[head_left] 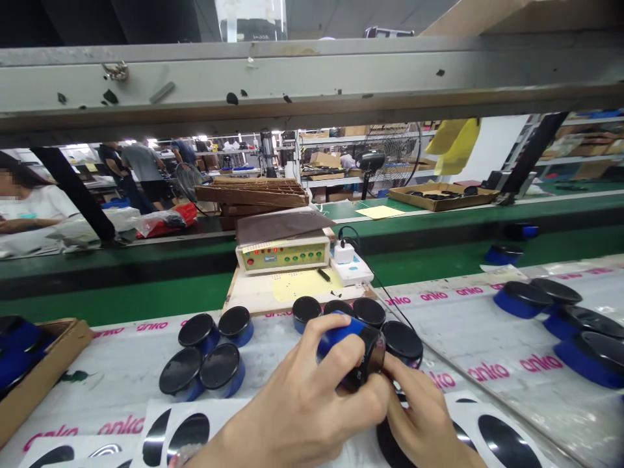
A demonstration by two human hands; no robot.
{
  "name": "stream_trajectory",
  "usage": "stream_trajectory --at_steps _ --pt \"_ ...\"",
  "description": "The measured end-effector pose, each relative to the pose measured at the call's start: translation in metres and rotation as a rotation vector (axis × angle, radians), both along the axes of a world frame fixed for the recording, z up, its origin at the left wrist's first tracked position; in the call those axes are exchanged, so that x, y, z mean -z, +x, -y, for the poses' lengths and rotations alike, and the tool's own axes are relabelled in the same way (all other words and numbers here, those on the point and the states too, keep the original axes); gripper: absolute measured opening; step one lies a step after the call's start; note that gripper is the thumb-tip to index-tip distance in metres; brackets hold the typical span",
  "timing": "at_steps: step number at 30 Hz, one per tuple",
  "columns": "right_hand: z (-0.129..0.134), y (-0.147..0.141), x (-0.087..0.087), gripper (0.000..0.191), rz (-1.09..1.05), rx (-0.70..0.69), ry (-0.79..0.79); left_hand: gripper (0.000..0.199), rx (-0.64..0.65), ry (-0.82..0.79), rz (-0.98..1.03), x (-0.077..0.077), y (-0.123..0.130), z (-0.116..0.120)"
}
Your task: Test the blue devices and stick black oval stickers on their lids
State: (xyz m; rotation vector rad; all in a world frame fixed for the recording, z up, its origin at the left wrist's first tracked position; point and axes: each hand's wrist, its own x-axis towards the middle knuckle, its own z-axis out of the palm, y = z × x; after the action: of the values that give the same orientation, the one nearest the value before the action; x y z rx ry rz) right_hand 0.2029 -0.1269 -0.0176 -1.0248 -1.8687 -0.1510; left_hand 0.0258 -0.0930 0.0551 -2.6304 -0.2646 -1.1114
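My left hand (316, 396) is wrapped round a blue and black device (348, 344), held tilted above the table at the lower centre. The fingers of my right hand (422, 409) are closed at the device's right end; whether they grip it or a small part is hidden. Behind the device stand several round blue units with black tops (306, 312). More such units (221, 369) stand to the left of my hands. White sheets with round black stickers (507, 442) lie at the lower right and lower left.
A tester box with lit lamps (285, 255) and a white power strip (351, 268) stand behind the units. More blue units (592, 357) are at right. A cardboard box (43, 377) is at left. A beam (312, 78) crosses above. A person (34, 195) sits far left.
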Motion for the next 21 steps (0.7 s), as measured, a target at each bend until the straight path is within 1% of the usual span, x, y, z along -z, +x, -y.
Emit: stream_trajectory --at_steps 3,5,6,9,10,11,12,13,14,16,17,18,20,21 --pt "0.0 0.004 0.002 0.022 0.013 0.034 0.012 0.025 -0.005 -0.014 0.001 0.001 -0.002 -0.001" --pt "0.001 0.006 0.001 0.019 0.029 0.039 0.013 0.025 -0.024 -0.091 -0.003 0.001 -0.004 0.0" --pt "0.001 0.006 -0.001 0.017 0.038 0.026 0.007 0.03 -0.045 -0.17 -0.025 0.0 -0.006 0.0" --pt "0.002 0.002 -0.013 0.012 0.112 -0.095 -0.033 0.076 -0.126 -0.467 -0.167 -0.008 -0.013 0.0" --pt "0.003 0.001 -0.019 0.011 0.156 -0.133 -0.032 0.083 -0.143 -0.538 -0.229 -0.012 -0.016 -0.001" --pt "0.004 0.001 -0.025 0.011 0.211 -0.147 -0.016 0.082 -0.163 -0.572 -0.27 -0.016 -0.02 -0.003" --pt "0.005 0.003 -0.032 0.011 0.276 -0.119 0.02 0.074 -0.198 -0.575 -0.277 -0.021 -0.024 -0.006" --pt "0.006 0.008 -0.038 0.009 0.336 -0.05 0.077 0.064 -0.258 -0.562 -0.248 -0.025 -0.029 -0.011" --pt "0.008 0.015 -0.044 0.008 0.387 0.047 0.14 0.057 -0.339 -0.552 -0.197 -0.027 -0.034 -0.016" --pt "0.011 0.036 -0.054 0.011 0.442 0.286 0.242 0.054 -0.513 -0.599 -0.112 -0.028 -0.044 -0.028" --pt "0.011 0.049 -0.059 0.016 0.455 0.412 0.255 0.055 -0.563 -0.67 -0.127 -0.025 -0.047 -0.033" --pt "0.012 0.061 -0.063 0.024 0.457 0.545 0.249 0.059 -0.571 -0.764 -0.19 -0.02 -0.05 -0.038" --pt "0.011 0.082 -0.07 0.037 0.456 0.815 0.17 0.065 -0.501 -0.94 -0.375 -0.006 -0.049 -0.044" --pt "0.01 0.089 -0.073 0.039 0.455 0.935 0.107 0.067 -0.46 -0.998 -0.45 0.002 -0.046 -0.045"
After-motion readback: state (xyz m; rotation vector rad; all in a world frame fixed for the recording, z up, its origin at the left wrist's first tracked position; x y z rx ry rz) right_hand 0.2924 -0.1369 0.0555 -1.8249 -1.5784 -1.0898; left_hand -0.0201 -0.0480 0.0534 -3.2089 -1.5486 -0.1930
